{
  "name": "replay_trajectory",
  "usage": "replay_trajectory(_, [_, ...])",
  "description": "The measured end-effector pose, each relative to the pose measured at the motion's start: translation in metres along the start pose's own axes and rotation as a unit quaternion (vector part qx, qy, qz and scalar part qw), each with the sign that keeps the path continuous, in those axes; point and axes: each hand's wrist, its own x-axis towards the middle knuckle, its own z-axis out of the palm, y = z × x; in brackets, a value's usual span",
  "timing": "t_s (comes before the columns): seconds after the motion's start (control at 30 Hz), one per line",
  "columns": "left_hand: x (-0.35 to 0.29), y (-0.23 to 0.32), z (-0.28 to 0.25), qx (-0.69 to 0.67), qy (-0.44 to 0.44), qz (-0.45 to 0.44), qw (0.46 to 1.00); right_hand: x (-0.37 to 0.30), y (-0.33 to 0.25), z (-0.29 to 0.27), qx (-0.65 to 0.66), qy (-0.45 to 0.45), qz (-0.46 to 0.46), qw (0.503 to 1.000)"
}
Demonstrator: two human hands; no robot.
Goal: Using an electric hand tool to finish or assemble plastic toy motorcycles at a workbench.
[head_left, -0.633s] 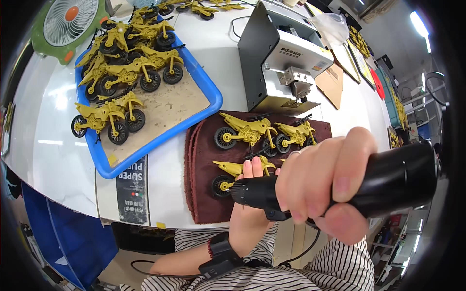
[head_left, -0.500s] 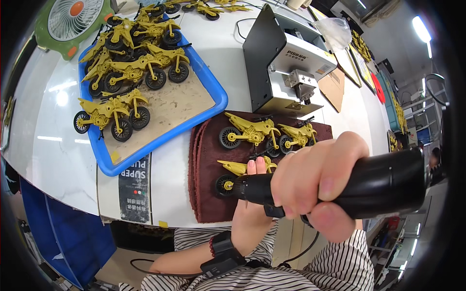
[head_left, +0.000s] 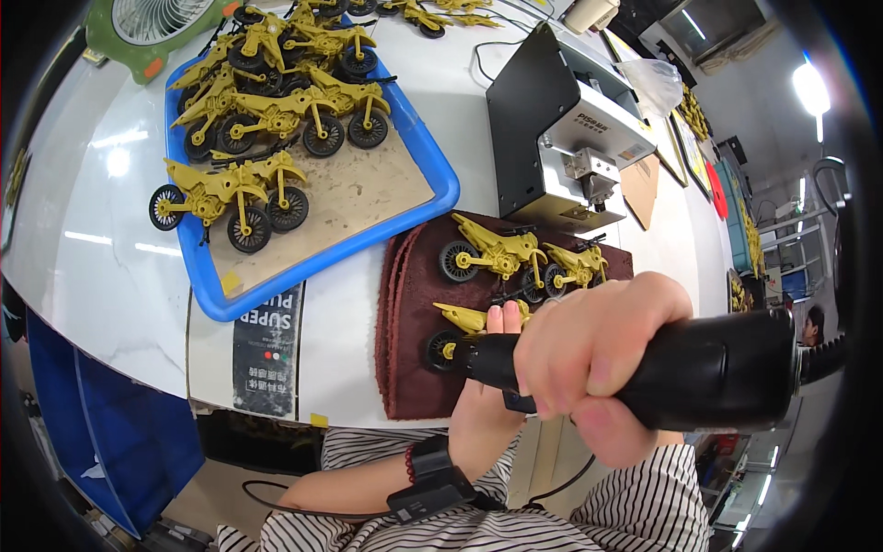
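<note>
My right hand (head_left: 598, 359) is wrapped round a black electric screwdriver (head_left: 717, 373), which lies nearly level. The tool's nose meets the rear wheel hub of a yellow toy motorcycle (head_left: 460, 317) on a folded brown cloth (head_left: 418, 391). Behind the tool, my left hand (head_left: 487, 414) holds that motorcycle, two fingertips showing over its body. The rest of its fingers are hidden, as is most of the toy's front. Just beyond on the cloth stand two more toy motorcycles, one at the left (head_left: 497, 250) and one at the right (head_left: 575, 265), both with black wheels.
A blue-rimmed tray (head_left: 441, 193) at the far left carries a heap of yellow toy motorcycles (head_left: 267, 110). A black and silver machine (head_left: 552, 138) stands behind the cloth. A green fan (head_left: 152, 37) is at the back left, and a clear plastic bag (head_left: 653, 85) lies beyond the machine.
The whole scene has shifted slightly right in view as the head turned. Both hands keep their hold, and the screwdriver stays against the wheel hub. Its cable now shows at the right.
</note>
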Motion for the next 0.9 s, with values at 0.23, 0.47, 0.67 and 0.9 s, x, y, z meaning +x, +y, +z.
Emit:
replay_trajectory(0.23, [0.004, -0.001, -0.005, 0.018, 0.001, 0.009, 1.0, 0.006, 0.01, 0.006, 0.04, -0.039, -0.05, 0.997])
replay_trajectory(0.47, [-0.003, -0.003, -0.004, -0.041, -0.036, 0.006, 0.998, -0.001, 0.01, 0.011, 0.049, 0.014, -0.068, 0.996])
replay_trajectory(0.67, [0.003, -0.004, -0.027, 0.083, -0.169, 0.028, 0.982, 0.006, -0.06, -0.015, 0.117, 0.063, -0.166, 0.977])
replay_trajectory(0.9, [-0.003, -0.018, -0.054, -0.109, -0.144, -0.015, 0.983, 0.022, -0.051, -0.094, -0.047, 0.242, -0.226, 0.942])
